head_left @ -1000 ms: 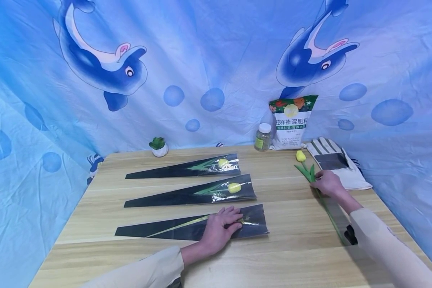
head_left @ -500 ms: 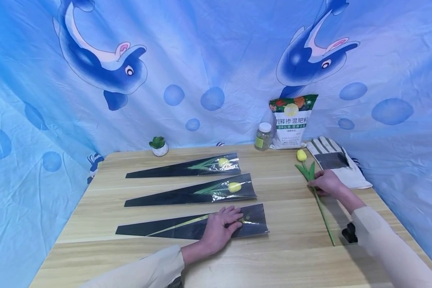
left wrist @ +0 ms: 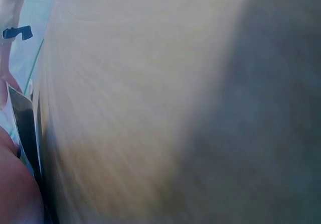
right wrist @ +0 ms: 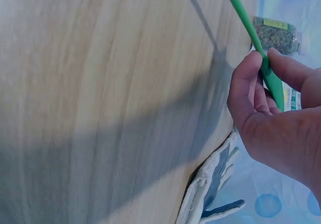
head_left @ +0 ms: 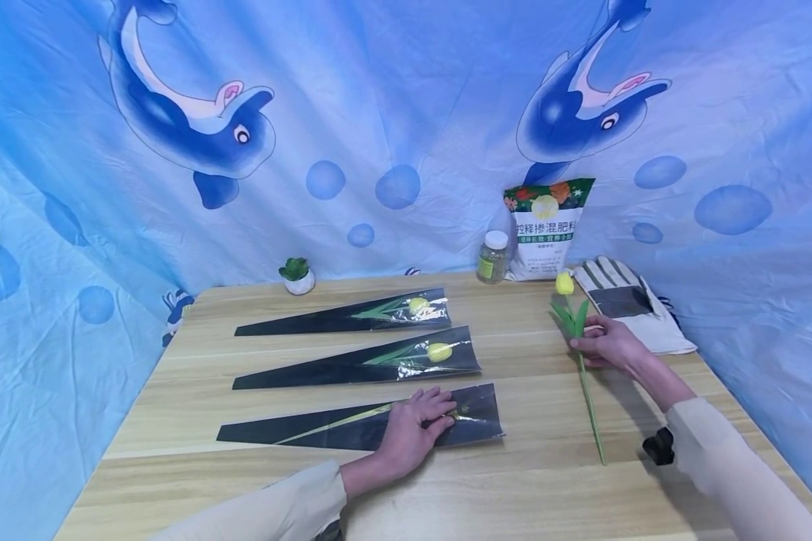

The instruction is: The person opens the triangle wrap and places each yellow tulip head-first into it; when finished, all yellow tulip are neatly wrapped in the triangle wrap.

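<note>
The right hand (head_left: 605, 344) pinches the tulip stem (head_left: 590, 402); the left hand (head_left: 416, 424) lies flat on the black sleeve (head_left: 352, 428). The thin stem could probably bend or slip.

A makeshift flower-wrapping station: wooden table (head_left: 243, 473), dolphin cloth backdrop (head_left: 392, 113), fertilizer bag (head_left: 546, 229), work glove (head_left: 625, 304).

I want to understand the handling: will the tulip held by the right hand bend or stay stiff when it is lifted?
The tulip probably stays fairly stiff: its long thin stem looks straight though the right hand pinches it only near the leaves. It seems light, since a fingertip pinch suffices. The smooth stem may slip or twist.
</note>
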Demonstrator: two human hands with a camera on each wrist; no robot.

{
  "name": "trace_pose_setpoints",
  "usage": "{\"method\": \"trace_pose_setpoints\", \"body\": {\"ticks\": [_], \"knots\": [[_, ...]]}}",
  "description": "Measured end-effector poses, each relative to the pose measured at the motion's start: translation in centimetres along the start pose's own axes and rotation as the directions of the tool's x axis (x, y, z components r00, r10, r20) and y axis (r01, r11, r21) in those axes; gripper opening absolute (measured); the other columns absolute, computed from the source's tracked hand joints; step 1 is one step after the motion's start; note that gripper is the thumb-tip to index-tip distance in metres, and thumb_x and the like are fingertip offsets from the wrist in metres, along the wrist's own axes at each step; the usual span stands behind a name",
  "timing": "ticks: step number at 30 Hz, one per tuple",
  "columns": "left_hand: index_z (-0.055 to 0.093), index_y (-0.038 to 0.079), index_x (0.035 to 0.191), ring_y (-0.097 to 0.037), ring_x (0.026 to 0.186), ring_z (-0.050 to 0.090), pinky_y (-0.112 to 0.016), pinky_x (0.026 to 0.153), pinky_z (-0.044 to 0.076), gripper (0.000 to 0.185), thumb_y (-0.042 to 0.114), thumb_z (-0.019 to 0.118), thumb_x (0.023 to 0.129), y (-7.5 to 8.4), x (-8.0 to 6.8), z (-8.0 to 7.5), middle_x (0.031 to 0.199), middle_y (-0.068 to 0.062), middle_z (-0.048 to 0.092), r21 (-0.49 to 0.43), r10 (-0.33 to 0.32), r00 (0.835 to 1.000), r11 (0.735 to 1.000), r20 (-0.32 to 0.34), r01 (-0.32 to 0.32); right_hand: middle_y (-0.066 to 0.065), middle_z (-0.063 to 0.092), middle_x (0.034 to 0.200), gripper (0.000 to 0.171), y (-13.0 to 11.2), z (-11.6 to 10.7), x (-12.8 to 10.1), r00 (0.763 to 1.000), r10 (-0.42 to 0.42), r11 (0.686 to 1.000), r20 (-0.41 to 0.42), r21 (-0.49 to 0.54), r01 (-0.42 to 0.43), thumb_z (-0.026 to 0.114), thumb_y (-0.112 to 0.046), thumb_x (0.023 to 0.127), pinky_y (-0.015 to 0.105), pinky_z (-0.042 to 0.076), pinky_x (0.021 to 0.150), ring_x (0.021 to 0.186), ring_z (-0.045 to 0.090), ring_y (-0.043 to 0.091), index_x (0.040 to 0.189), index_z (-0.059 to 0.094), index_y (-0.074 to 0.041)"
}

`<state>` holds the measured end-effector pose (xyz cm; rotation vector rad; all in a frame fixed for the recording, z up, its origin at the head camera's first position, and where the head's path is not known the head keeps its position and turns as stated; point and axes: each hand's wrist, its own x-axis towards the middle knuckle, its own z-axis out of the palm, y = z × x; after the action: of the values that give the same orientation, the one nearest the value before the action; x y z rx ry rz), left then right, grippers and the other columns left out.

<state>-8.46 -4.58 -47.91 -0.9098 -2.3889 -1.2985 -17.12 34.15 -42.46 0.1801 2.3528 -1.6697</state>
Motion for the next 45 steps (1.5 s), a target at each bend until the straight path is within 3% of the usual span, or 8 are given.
{"method": "trace_pose_setpoints", "body": {"ticks": [10,15,19,23,28,31,36,45], "knots": [[0.077,0.0,0.105,-0.033,0.113,0.065,-0.053,0.102,0.044,0.026,0.002,0.082,0.079,0.0,-0.1,0.2,0.115,-0.014,0.071,0.002,-0.006,1.0,1.0,-0.004,0.006,0.005,0.059,0.1,0.086,-0.5,0.7,-1.1,0.997,-0.073,0.983,-0.005,0.166,0.073,0.067,-0.003,0.095,0.039,0.06,0.076,0.087,0.066,0.014,0.156,0.008,0.001],[0.077,0.001,0.106,-0.032,0.113,0.065,-0.053,0.103,0.044,0.026,0.002,0.081,0.08,0.0,-0.1,0.2,0.116,-0.014,0.071,0.012,-0.017,1.0,1.0,0.0,0.017,0.002,0.061,0.099,0.083,-0.6,1.0,-1.8,0.994,-0.107,0.958,-0.026,0.266,0.11,0.068,-0.001,0.094,0.04,0.061,0.075,0.086,0.069,0.017,0.154,0.01,-0.002],[0.077,0.001,0.106,-0.032,0.113,0.065,-0.053,0.103,0.044,0.026,0.002,0.081,0.08,0.0,0.0,0.2,0.116,-0.014,0.071,0.021,-0.019,1.0,1.0,0.004,0.019,-0.001,0.065,0.095,0.065,-0.6,1.3,-2.4,0.989,-0.126,0.911,-0.083,0.385,0.148,0.069,0.002,0.093,0.037,0.061,0.073,0.083,0.07,0.018,0.14,0.025,-0.008],[0.077,0.001,0.105,-0.032,0.113,0.065,-0.053,0.103,0.044,0.025,0.003,0.081,0.081,0.1,0.1,0.1,0.115,-0.014,0.071,0.014,-0.019,1.0,1.0,0.001,0.019,-0.001,0.065,0.096,0.054,-0.8,2.0,-2.9,0.974,-0.134,0.829,-0.182,0.518,0.211,0.069,0.004,0.092,0.034,0.061,0.072,0.08,0.069,0.013,0.122,0.028,-0.015],[0.077,0.001,0.105,-0.032,0.113,0.065,-0.053,0.103,0.044,0.025,0.003,0.081,0.081,0.2,0.2,0.1,0.114,-0.013,0.072,0.004,-0.02,1.0,1.0,-0.003,0.02,0.001,0.065,0.093,0.052,-1.3,2.9,-3.3,0.941,-0.154,0.71,-0.3,0.629,0.316,0.067,0.011,0.09,0.031,0.061,0.067,0.077,0.069,0.013,0.117,0.029,-0.012],[0.077,0.0,0.106,-0.032,0.113,0.065,-0.054,0.103,0.044,0.025,0.003,0.081,0.081,0.2,0.2,0.1,0.114,-0.014,0.072,-0.001,-0.023,1.0,1.0,-0.006,0.023,0.002,0.064,0.094,0.052,-1.5,3.3,-3.4,0.922,-0.155,0.671,-0.355,0.647,0.363,0.067,0.012,0.089,0.031,0.061,0.067,0.077,0.069,0.013,0.117,0.032,-0.014],[0.077,0.0,0.106,-0.033,0.113,0.065,-0.054,0.103,0.044,0.026,0.002,0.081,0.081,0.2,0.2,0.1,0.113,-0.014,0.072,-0.009,-0.031,0.999,0.999,-0.011,0.03,0.002,0.062,0.096,0.053,-1.8,4.2,-3.6,0.899,-0.138,0.642,-0.415,0.654,0.4,0.068,0.013,0.088,0.032,0.061,0.066,0.079,0.068,0.013,0.118,0.034,-0.015],[0.077,0.0,0.107,-0.032,0.112,0.066,-0.055,0.102,0.045,0.027,0.002,0.081,0.081,0.1,0.2,0.1,0.113,-0.015,0.072,-0.004,-0.03,0.999,1.0,-0.009,0.03,0.005,0.06,0.098,0.047,-2.2,5.6,-4.1,0.875,-0.104,0.626,-0.473,0.653,0.427,0.067,0.013,0.089,0.032,0.061,0.068,0.082,0.067,0.013,0.116,0.038,-0.014]]}}
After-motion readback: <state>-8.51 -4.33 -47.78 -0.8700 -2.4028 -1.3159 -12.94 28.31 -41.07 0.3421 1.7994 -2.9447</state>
